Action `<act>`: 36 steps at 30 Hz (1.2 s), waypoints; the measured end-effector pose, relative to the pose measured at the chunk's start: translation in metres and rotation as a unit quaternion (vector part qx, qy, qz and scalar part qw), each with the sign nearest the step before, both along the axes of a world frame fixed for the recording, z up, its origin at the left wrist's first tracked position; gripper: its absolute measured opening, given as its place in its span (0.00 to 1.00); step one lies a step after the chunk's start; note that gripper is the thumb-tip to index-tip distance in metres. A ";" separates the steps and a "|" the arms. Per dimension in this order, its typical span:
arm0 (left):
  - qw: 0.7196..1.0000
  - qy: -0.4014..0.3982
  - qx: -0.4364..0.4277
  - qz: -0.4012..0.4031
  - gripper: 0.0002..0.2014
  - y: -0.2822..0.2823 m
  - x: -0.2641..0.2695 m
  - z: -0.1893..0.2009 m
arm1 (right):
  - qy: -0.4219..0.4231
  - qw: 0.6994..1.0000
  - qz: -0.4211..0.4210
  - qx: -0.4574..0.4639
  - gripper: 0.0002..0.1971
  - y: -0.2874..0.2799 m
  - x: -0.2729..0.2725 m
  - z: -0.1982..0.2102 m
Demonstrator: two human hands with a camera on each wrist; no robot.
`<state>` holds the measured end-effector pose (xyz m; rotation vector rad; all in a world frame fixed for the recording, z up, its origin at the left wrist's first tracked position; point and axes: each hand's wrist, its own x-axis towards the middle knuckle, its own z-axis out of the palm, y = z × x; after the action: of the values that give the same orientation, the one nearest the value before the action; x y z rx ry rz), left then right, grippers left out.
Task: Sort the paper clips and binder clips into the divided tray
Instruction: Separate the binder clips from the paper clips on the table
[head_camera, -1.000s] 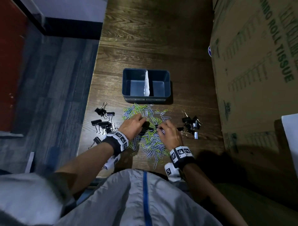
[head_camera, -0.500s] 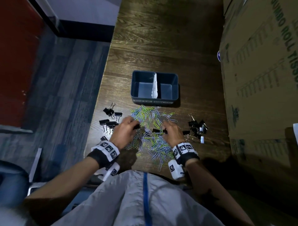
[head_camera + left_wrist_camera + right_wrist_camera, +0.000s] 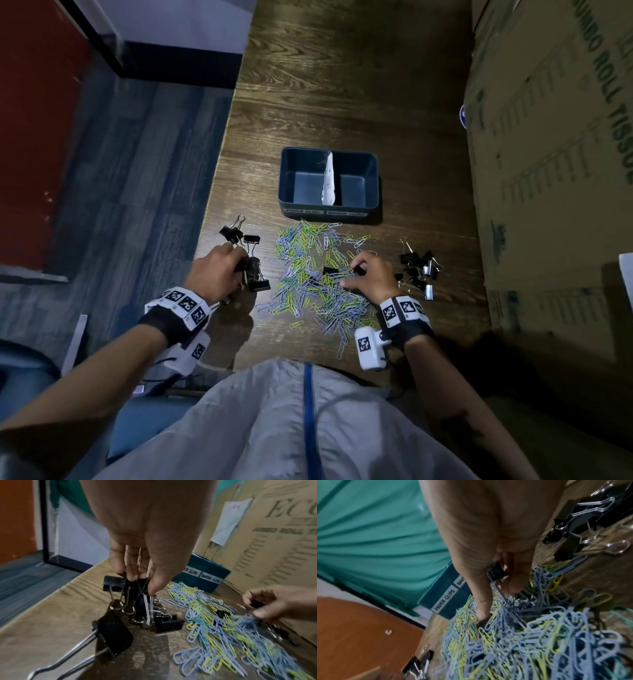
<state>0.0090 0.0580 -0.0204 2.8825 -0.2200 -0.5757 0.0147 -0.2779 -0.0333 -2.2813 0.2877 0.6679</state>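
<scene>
Head view shows us seated at a dark wood-grain bench [image 3: 342, 85] with the divided tray [image 3: 373, 161] ahead, both compartments bare so far as we can see, split by a white paper-like divider [image 3: 329, 178] and carrying labels on its near wall. Between us and the tray lies a loose heap of paper clips [image 3: 308, 270], coated wire in pale blue, yellow and green. They are very light and slick, and we judge they will snag one another, so a scoop or a pinch of several will serve better than picking singly. Binder clips sit in two groups: one at the left [image 3: 255, 274], one at the right [image 3: 418, 270], black folded steel bodies with shiny wire handles. These are stiff and springy, a little heavier, and best taken by the body or by the wire loops. Our left hand [image 3: 214, 270] is closed around binder clips at the left group; in the left wrist view its fingertips [image 3: 154, 586] pinch the thin wire handles of a black clip, with others hanging or lying just under it. Our right hand [image 3: 371, 274] rests in the paper clip heap with the thumb stretched out, its fingers curled on a small black binder clip [image 3: 496, 570] that lay among the paper clips. A large printed cardboard box [image 3: 555, 171] stands along the right side of the bench.
</scene>
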 end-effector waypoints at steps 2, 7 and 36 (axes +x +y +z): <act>0.999 -0.033 0.020 -0.031 0.20 -0.015 0.000 0.004 | 0.011 1.000 -0.012 0.019 0.21 -0.002 0.000 0.003; 0.988 -0.047 -0.004 -0.146 0.17 -0.079 0.002 0.004 | -0.019 0.997 -0.040 0.056 0.12 -0.009 -0.007 0.006; 0.963 0.067 -0.260 -0.020 0.12 -0.129 0.013 -0.022 | -0.202 0.961 -0.139 -0.128 0.10 -0.043 -0.017 0.002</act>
<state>0.0225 -0.0709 -0.0423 2.3272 -0.3513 -0.6096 -0.0028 -0.3210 -0.0317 -2.4894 0.5075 0.0151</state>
